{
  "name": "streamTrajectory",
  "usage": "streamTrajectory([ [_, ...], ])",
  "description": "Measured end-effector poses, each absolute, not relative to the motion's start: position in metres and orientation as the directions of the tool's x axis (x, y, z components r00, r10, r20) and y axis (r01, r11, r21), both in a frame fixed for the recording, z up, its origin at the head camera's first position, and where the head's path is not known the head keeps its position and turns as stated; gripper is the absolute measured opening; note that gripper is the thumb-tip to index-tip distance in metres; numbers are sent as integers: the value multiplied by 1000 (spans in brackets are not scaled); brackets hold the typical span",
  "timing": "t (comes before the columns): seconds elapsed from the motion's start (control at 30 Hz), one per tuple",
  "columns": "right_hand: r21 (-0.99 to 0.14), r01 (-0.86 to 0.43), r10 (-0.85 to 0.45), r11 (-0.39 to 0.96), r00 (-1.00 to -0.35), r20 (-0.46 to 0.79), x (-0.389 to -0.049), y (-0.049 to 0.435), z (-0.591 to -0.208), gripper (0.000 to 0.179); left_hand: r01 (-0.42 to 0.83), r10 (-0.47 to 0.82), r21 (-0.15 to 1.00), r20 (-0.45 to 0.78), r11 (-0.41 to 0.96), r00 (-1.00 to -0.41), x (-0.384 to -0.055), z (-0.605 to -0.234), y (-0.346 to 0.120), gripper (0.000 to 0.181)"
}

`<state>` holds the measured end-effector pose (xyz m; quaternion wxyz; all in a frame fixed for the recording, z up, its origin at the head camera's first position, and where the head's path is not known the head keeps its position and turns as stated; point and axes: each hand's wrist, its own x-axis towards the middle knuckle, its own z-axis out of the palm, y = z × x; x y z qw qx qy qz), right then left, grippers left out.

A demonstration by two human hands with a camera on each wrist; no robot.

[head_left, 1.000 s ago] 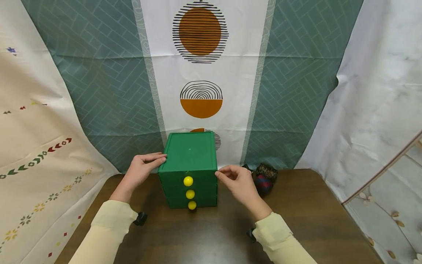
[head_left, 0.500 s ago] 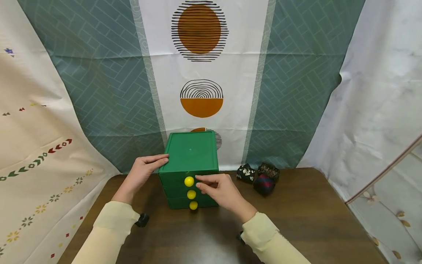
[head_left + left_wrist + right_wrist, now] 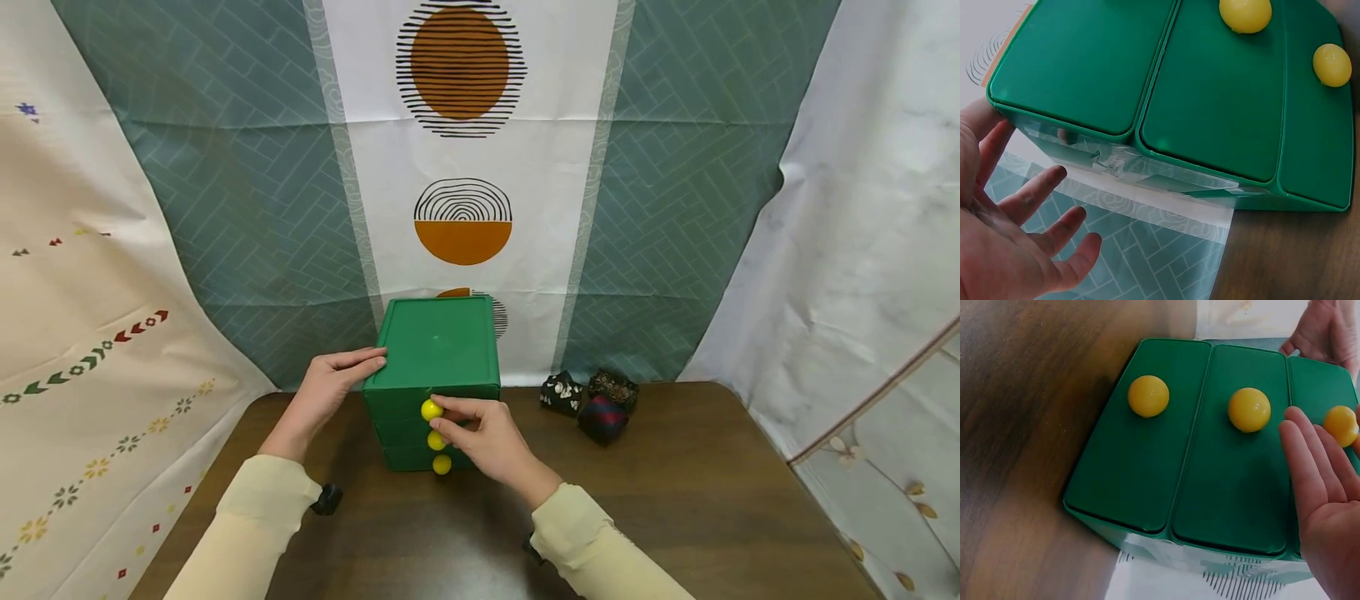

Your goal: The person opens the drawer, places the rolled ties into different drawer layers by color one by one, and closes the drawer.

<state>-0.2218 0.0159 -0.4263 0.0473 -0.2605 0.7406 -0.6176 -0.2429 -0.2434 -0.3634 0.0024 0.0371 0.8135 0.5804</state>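
Note:
A small green three-drawer cabinet [image 3: 438,342] stands on the wooden table, each drawer front bearing a round yellow knob. My left hand [image 3: 326,392] rests on the cabinet's upper left edge; in the left wrist view its lower fingers are spread beside the taped side wall. At the front, thumb and index finger of my right hand [image 3: 491,437] pinch the top knob [image 3: 431,410]. Its other fingers extend beside the middle knob [image 3: 1249,410] in the right wrist view. The bottom knob [image 3: 1148,396] is untouched. All drawers sit flush; their insides are hidden.
Right of the cabinet lie three small dark patterned bundles: a black-and-white one [image 3: 561,392], a brown speckled one [image 3: 613,388] and a red-and-navy one [image 3: 602,419]. A patterned cloth backdrop [image 3: 465,150] hangs close behind the cabinet. The wooden table [image 3: 712,500] extends to the right.
My right hand has moved left from the cabinet's front right edge to the top knob and now pinches it. The left hand stays on the upper left edge.

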Motion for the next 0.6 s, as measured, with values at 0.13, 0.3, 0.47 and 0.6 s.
streamTrajectory([
  [0.13,-955,-289,-430,71,-872,232,-215,15,-412,35,60,74,944,38,323,-997,-238,-357,-239,45],
  [0.3,-977,-213,-428,16,-884,186,-222,15,-417,31,81,78,944,59,320,-995,-254,-377,-247,45],
  [0.47,-975,-221,-454,6,-870,194,-227,16,-426,31,75,80,950,53,303,-995,-255,-378,-247,46],
  [0.6,-973,-229,-450,0,-869,204,-227,12,-426,32,63,79,957,42,284,-996,-247,-367,-244,46],
])
